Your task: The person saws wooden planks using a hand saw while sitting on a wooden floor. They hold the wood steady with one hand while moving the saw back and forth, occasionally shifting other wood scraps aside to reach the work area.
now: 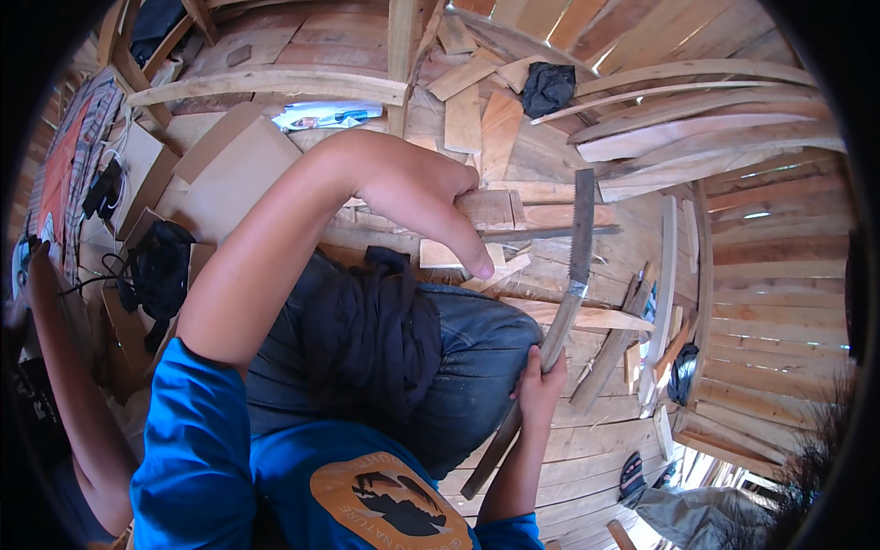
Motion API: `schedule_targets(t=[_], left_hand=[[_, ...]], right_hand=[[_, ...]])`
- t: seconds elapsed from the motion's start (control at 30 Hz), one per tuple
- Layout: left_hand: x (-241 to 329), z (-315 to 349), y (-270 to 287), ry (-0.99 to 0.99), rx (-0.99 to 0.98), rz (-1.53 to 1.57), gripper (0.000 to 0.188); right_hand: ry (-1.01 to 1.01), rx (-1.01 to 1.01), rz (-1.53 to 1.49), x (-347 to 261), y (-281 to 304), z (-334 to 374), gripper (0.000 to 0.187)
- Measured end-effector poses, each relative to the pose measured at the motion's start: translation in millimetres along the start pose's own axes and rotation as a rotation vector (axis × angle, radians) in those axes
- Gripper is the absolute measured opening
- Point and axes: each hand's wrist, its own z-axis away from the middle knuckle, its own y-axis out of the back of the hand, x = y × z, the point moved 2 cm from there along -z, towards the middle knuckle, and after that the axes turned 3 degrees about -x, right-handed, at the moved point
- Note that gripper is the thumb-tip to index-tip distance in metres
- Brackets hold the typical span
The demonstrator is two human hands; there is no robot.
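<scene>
- Plank floor (770,302): rough boards and offcuts lie all around a seated person in a blue shirt and jeans, seen from above. Flattened cardboard (229,174) lies to the person's left, and curved timber strips (697,101) are stacked beyond the work.
- Wooden board (490,209): the workpiece lies crosswise in front of the knee, its long axis running left to right. It rests on other scraps, just past the jeans.
- Machete-like blade (579,234): a long, flat tool with a pale wooden handle. Its long axis runs steeply from the lower middle up to the right end of the board, crossing the board nearly at a right angle, with its upper part lying over the board's right end.
- Left hand (417,197): it reaches over the knee and presses down on the board. The fingers are curled over the board's near edge and one finger points down toward the jeans. It holds the board left of the blade, apart from it.
- Right hand (539,380): closed in a fist around the tool's handle, low and near the body, well below the board. The handle's butt sticks out past the fist toward the shirt. This hand is the farther of the two from the board, and only the blade reaches across to it.
</scene>
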Motion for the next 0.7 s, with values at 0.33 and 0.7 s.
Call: schedule_targets(t=[0.33, 0.7], left_hand=[[-8.3, -10.1, -4.5, 0.041, -0.060, -0.036, 0.087], [-0.7, -152.6, -82.3, 0.184, 0.143, -0.066, 0.099]], right_hand=[[0.008, -0.011, -0.015, -1.8, -3.2, 0.5, 0.018], [0.033, -0.064, -0.416, 14.5, 29.3, -7.9, 0.017]])
